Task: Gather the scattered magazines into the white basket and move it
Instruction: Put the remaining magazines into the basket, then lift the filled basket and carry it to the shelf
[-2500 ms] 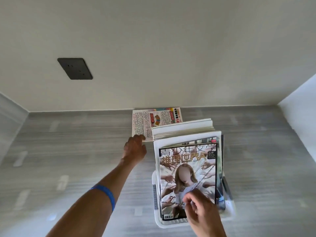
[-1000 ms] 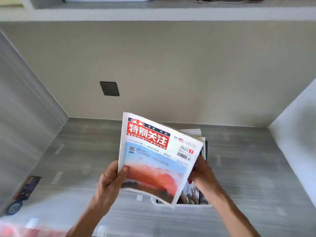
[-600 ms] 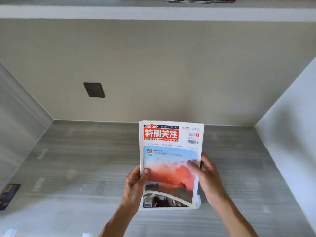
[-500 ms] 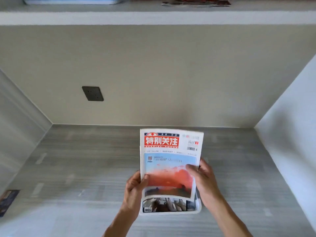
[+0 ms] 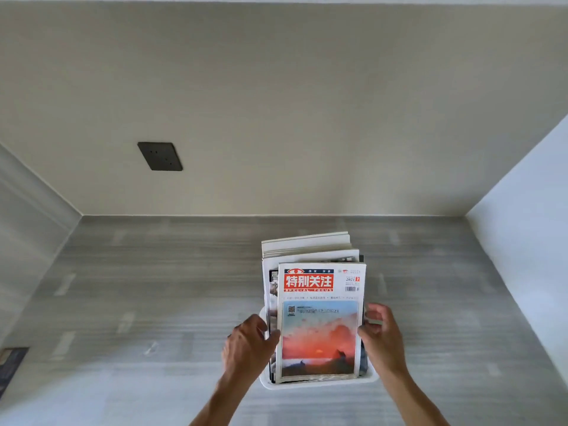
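A white basket [image 5: 319,385] stands on the grey wood-grain surface [image 5: 153,302], packed with a stack of magazines [image 5: 307,244]. On top lies a magazine with a red title and a sunset picture [image 5: 319,327]. My left hand [image 5: 249,348] is at the basket's left rim, with the thumb against the top magazine's left edge and the fingers curled outside the rim. My right hand [image 5: 382,336] curls round the basket's right rim, and its thumb touches the magazine's right edge. The stack and my hands hide most of the basket.
A beige back wall carries a dark socket plate [image 5: 159,156]. A white side wall [image 5: 528,256] closes the right side and a grey panel the left. A dark flat object [image 5: 12,361] lies at the far left edge of the surface.
The red-titled magazine, held up in both hands before, has gone down onto the stack in the basket. Both hands have slid from it to the basket's sides.
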Tool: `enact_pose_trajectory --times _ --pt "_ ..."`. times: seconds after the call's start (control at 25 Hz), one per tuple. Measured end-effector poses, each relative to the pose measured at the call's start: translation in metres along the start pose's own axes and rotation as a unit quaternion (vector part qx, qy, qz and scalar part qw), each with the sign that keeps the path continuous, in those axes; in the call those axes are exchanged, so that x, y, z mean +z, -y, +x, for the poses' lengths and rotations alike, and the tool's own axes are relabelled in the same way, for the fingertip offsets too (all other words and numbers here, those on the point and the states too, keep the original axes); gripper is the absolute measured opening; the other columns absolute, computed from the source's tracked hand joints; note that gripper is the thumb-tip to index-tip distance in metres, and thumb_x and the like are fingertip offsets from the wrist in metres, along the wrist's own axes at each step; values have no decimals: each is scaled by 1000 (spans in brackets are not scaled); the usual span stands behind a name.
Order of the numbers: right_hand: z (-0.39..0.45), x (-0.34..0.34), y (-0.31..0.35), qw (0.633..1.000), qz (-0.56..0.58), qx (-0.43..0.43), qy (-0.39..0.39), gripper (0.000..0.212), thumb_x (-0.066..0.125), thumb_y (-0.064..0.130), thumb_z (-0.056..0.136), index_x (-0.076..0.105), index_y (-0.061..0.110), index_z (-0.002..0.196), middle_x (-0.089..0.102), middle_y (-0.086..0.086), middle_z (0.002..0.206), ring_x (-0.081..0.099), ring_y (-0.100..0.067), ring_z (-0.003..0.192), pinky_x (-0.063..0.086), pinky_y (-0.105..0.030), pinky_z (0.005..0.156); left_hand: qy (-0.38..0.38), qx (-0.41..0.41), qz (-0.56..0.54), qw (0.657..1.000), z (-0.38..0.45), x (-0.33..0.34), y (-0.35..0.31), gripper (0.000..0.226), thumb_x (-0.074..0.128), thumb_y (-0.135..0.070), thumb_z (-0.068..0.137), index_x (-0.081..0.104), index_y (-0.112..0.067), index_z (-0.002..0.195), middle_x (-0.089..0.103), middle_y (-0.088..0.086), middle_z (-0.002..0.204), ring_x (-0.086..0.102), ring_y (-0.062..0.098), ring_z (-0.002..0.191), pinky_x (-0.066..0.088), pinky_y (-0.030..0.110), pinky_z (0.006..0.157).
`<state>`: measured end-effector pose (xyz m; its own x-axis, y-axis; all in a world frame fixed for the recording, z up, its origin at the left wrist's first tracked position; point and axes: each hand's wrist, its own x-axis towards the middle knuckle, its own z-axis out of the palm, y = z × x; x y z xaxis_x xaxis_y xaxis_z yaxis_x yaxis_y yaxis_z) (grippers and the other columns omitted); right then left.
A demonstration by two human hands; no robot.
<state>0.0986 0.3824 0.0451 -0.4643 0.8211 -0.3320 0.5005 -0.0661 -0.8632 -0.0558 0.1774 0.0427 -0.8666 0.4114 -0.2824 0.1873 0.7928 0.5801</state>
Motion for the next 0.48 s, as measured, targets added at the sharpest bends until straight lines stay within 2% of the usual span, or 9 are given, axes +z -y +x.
enact_pose_trajectory --times 0.08,0.16,0.2,0.28,0.36,0.48 --pt "10 -9 -4 1000 2 11 -17 64 82 12 71 50 27 124 61 0 122 63 -20 99 50 -33 78 9 31 -102 994 21 -11 1 39 75 -44 69 52 -31 98 65 -16 88 63 8 82 51 26 67" --pt "33 -14 6 998 30 11 52 90 89 22 67 38 27 141 54 8 127 56 -17 112 45 -32 92 77 54 -207 974 45 -20 -11 66 86 -35 65 46 -32 117 66 -19 102 63 2 96 52 25 77" --pt "45 -13 13 993 61 10 99 96 89 24 67 33 28 144 56 10 128 57 -15 115 45 -35 98 115 60 -251 959 54 -21 -18 73 89 -31 62 45 -33 120 70 -15 102 67 5 97 56 25 74" --pt "73 -3 25 972 121 11 200 91 89 22 66 38 24 141 68 2 123 65 -23 113 53 -42 97 153 62 -308 937 69 -14 -31 76 93 -22 58 48 -25 119 74 -4 103 73 16 93 61 28 66" --pt "91 8 27 956 130 -5 263 75 89 22 64 53 16 130 74 -7 114 69 -31 109 60 -38 86 140 45 -354 924 73 -3 -39 73 92 -13 59 49 -12 118 74 8 104 74 26 91 62 34 68" --pt "92 15 20 955 163 -40 245 60 88 14 66 62 10 120 76 -12 109 71 -33 103 61 -35 79 107 45 -422 899 61 2 -39 64 85 5 65 48 4 116 73 19 103 72 36 94 61 46 73"
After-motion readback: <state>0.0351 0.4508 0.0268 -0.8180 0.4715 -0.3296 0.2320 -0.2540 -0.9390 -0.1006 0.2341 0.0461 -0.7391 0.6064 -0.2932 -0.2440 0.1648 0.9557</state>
